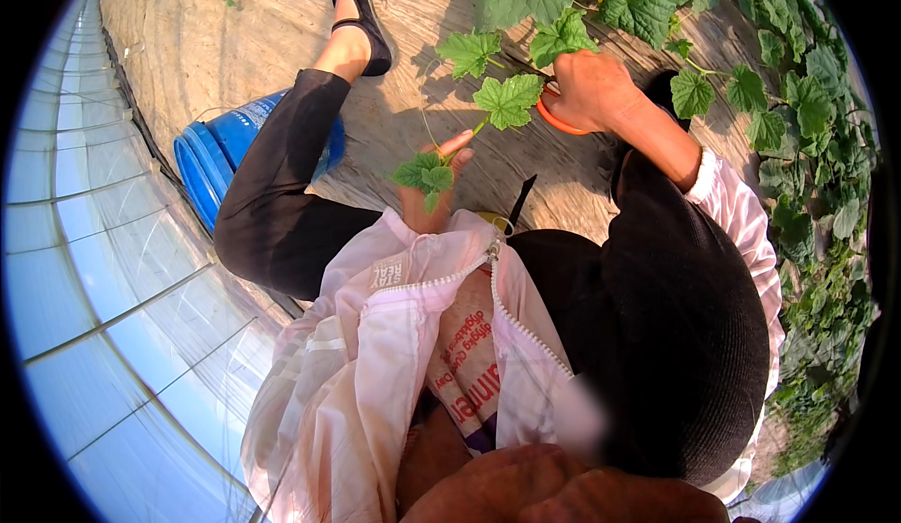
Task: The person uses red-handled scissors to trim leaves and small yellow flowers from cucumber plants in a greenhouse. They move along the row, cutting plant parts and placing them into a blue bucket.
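My left hand (431, 196) holds the tip of a leafy vine shoot (422, 171), with the green stem between thumb and forefinger. Young lobed leaves stand on both sides of those fingers. A larger lobed leaf (508, 101) spreads between my two hands. My right hand (590, 90) grips a pair of scissors by its orange handles (563, 120). The dark blades point left among the leaves and are mostly hidden, so how far apart they stand cannot be seen. Another leaf (563, 39) lies just beyond the right knuckles.
A blue plastic bucket (232, 136) lies on its side by my left leg. Clear plastic sheeting (91, 241) curves along the left. Vines with large leaves (809, 115) fill the right side and far edge. A black strip (522, 198) and something yellow show near my lap, above dry ground (232, 44).
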### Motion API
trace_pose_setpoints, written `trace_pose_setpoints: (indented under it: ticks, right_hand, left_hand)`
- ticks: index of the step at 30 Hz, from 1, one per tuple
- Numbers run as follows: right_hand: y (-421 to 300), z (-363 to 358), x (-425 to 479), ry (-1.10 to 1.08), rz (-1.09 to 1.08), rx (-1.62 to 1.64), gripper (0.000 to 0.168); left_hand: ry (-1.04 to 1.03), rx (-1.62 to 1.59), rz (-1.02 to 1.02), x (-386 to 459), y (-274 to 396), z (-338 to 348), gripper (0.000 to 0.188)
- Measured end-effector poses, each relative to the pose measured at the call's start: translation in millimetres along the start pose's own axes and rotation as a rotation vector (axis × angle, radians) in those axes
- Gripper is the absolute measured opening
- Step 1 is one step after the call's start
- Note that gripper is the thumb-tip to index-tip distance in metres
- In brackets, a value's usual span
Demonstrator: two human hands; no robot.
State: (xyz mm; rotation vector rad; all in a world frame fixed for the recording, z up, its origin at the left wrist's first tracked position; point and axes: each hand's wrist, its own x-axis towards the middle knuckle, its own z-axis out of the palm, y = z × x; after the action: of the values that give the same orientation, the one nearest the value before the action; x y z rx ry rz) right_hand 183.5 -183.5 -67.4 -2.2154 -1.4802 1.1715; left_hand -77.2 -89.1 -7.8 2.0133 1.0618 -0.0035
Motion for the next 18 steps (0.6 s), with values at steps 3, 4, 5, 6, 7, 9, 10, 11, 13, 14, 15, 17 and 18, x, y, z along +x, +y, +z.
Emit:
trace_pose_setpoints:
  ticks: [3, 4, 5, 6, 7, 9, 10, 11, 13, 14, 15, 17, 18]
  right_hand:
    - [-1, -2, 2, -0.052, 0.006, -0.026, 0.042]
    - [-1, -2, 2, -0.068, 0.007, -0.037, 0.042]
    - [0, -1, 3, -0.064, 0.005, -0.036, 0.042]
    - [0, -1, 3, -0.061, 0.001, -0.036, 0.041]
    - [1, -1, 3, -0.058, 0.0, -0.035, 0.041]
    - [3, 0, 1, -0.012, -0.007, -0.005, 0.041]
    - [4, 2, 1, 0.01, -0.01, 0.01, 0.041]
    - [6, 5, 1, 0.037, -0.017, 0.019, 0.043]
    - [13, 12, 2, 0.09, -0.024, 0.036, 0.048]
    - [14, 9, 1, 0.065, 0.007, 0.054, 0.046]
    - [14, 4, 0, 0.039, 0.034, 0.072, 0.044]
    - [13, -11, -5, 0.012, 0.061, 0.172, 0.046]
    - [12, -20, -12, 0.012, 0.06, 0.253, 0.05]
  left_hand:
    - [-0.031, -0.059, 0.025, -4, 0, 4, 0.024]
    - [-0.042, -0.08, 0.052, -4, 0, 5, 0.025]
    - [-0.042, -0.187, 0.061, -5, -6, 8, 0.027]
    - [-0.04, -0.294, 0.07, -6, -17, 12, 0.029]
    - [-0.05, -0.369, 0.06, -7, -25, 14, 0.03]
    - [-0.076, -0.489, 0.015, -6, -36, 14, 0.032]
    - [-0.055, -0.496, 0.008, -7, -37, 15, 0.03]
    - [-0.035, -0.502, 0.001, -7, -38, 16, 0.029]
    - [0.04, -0.396, 0.022, -2, -19, 18, 0.025]
    - [0.057, -0.322, 0.022, 1, -12, 17, 0.025]
    - [0.042, -0.201, 0.003, 3, -9, 11, 0.026]
    - [0.045, -0.098, -0.011, 8, -12, 6, 0.025]
    - [0.066, -0.115, -0.004, 11, -15, 5, 0.024]
